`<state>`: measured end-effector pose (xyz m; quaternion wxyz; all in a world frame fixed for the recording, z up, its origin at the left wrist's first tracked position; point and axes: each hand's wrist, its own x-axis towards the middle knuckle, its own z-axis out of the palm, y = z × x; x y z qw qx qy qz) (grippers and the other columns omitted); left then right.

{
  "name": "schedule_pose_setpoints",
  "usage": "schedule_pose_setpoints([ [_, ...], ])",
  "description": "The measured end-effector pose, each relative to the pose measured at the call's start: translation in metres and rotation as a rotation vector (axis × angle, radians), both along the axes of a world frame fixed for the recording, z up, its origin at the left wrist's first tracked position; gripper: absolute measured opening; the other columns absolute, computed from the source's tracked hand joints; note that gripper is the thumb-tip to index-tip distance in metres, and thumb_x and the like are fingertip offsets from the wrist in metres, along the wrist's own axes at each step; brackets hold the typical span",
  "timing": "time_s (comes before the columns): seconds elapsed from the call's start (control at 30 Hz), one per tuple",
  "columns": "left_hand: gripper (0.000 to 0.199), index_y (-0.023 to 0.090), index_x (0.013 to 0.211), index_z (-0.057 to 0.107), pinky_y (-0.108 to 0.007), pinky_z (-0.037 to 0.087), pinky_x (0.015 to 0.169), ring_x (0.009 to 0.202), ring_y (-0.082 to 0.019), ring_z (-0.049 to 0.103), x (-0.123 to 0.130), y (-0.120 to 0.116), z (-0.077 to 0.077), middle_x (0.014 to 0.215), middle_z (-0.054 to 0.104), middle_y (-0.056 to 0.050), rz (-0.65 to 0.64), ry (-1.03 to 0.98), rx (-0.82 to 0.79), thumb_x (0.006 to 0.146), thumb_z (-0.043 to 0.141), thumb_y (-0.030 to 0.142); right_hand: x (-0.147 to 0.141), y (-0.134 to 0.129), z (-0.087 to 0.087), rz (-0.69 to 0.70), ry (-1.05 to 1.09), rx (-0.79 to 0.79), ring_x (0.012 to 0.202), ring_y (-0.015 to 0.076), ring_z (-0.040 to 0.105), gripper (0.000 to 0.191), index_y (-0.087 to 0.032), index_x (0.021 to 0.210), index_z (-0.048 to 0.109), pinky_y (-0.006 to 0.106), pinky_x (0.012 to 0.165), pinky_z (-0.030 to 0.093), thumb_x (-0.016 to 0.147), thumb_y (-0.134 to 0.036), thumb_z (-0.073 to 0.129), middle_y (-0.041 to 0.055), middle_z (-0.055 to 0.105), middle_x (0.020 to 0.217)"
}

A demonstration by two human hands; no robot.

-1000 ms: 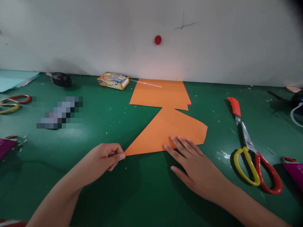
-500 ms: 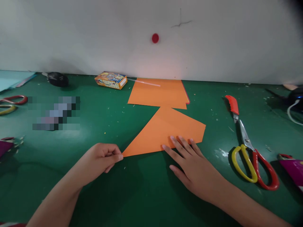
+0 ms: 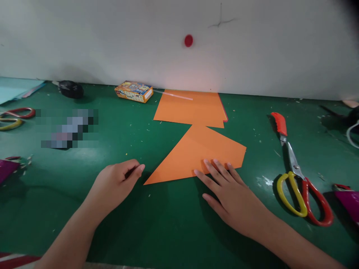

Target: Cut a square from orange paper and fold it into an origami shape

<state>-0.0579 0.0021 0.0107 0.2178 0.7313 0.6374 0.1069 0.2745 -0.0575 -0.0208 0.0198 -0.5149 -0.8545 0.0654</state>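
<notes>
A folded piece of orange paper [image 3: 179,158] lies on the green table with a sharp point at its left end. My right hand [image 3: 231,194] rests flat near its lower edge, fingers spread with the fingertips on the paper. Just left of the sharp point is my left hand [image 3: 114,186], apart from the paper. Its fingers are curled in and the thumb lies against the index finger, with nothing showing between them. Behind the folded piece, flat orange sheets [image 3: 187,106] lie against the wall, touching or nearly touching its top corner.
Scissors [image 3: 301,183] with yellow and red handles and a red-handled knife [image 3: 280,125] lie at right. A small orange box [image 3: 134,91] and a dark object [image 3: 71,89] stand along the wall [image 3: 112,37]. More scissors [image 3: 18,118] and light blue paper [image 3: 17,89] are at left.
My left hand has let go of the paper's sharp point and moved slightly up and left. My right hand stays on the paper. The view has shifted a little.
</notes>
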Motion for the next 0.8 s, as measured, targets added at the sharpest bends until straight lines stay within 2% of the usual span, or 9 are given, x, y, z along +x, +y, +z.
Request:
schedule_pose_setpoints([
  [0.07,0.04,0.022,0.069,0.051,-0.028,0.031,0.053,0.053,-0.014,0.045,0.004,-0.002,-0.002,0.058,0.051,0.004,-0.065,0.008,0.14,0.097,0.048,0.052,0.0,0.0,0.0,-0.002,0.003,0.004,0.156,0.0363,0.02,0.058,-0.036,0.163,0.026,0.068,0.12,0.029,0.107,-0.044,0.038,0.0052,0.024,0.171],
  [0.17,0.028,0.022,0.077,0.059,-0.029,0.038,0.061,0.063,-0.016,0.053,0.012,-0.004,-0.009,0.068,0.06,0.002,-0.301,-0.011,0.295,0.097,0.055,0.042,-0.001,0.0,0.001,-0.001,-0.002,0.011,0.156,0.0362,0.02,0.058,-0.036,0.163,0.025,0.068,0.12,0.029,0.107,-0.044,0.038,0.0065,0.023,0.171],
  [0.23,0.02,0.023,0.088,0.066,-0.031,0.042,0.07,0.074,-0.018,0.058,0.016,-0.003,-0.014,0.08,0.068,0.0,-0.465,-0.008,0.328,0.1,0.053,0.033,-0.001,0.001,0.001,0.004,-0.014,0.009,0.156,0.0362,0.021,0.058,-0.036,0.164,0.025,0.068,0.12,0.03,0.107,-0.044,0.037,0.0072,0.023,0.17],
  [0.3,0.02,0.025,0.098,0.07,-0.032,0.045,0.077,0.082,-0.019,0.062,0.018,-0.001,-0.018,0.091,0.072,-0.001,-0.552,-0.013,0.305,0.103,0.05,0.028,-0.001,0.001,0.001,0.006,-0.025,0.007,0.156,0.0363,0.021,0.058,-0.036,0.164,0.025,0.068,0.12,0.031,0.107,-0.043,0.037,0.0074,0.024,0.17],
  [0.4,0.023,0.027,0.098,0.074,-0.032,0.048,0.078,0.087,-0.019,0.064,0.016,0.001,-0.019,0.095,0.073,-0.001,-0.567,-0.066,0.26,0.103,0.051,0.027,-0.001,0.0,0.0,0.005,-0.024,0.017,0.155,0.036,0.022,0.059,-0.037,0.164,0.023,0.068,0.12,0.031,0.107,-0.043,0.038,0.0068,0.024,0.17],
  [0.53,0.029,0.028,0.096,0.079,-0.032,0.05,0.079,0.089,-0.019,0.065,0.005,0.0,-0.014,0.098,0.074,-0.003,-0.571,-0.104,0.234,0.103,0.051,0.029,0.0,0.0,0.0,0.005,-0.023,0.015,0.155,0.0355,0.023,0.059,-0.037,0.164,0.023,0.068,0.12,0.031,0.107,-0.043,0.039,0.0049,0.024,0.17],
  [0.7,0.033,0.034,0.125,0.071,-0.036,0.049,0.086,0.103,-0.021,0.067,-0.014,-0.013,-0.011,0.115,0.074,-0.001,-0.655,0.04,0.301,0.103,0.049,0.024,0.001,0.001,0.001,0.007,-0.033,0.011,0.155,0.0343,0.023,0.059,-0.039,0.164,0.023,0.066,0.12,0.033,0.107,-0.046,0.038,0.0036,0.025,0.17],
  [0.8,0.036,0.032,0.131,0.068,-0.036,0.048,0.087,0.113,-0.023,0.066,-0.022,-0.022,-0.017,0.123,0.072,-0.001,-0.648,0.075,0.375,0.101,0.05,0.022,0.001,0.001,0.001,0.008,-0.043,0.015,0.155,0.0341,0.026,0.059,-0.038,0.163,0.024,0.065,0.12,0.033,0.107,-0.046,0.038,0.004,0.026,0.17],
])
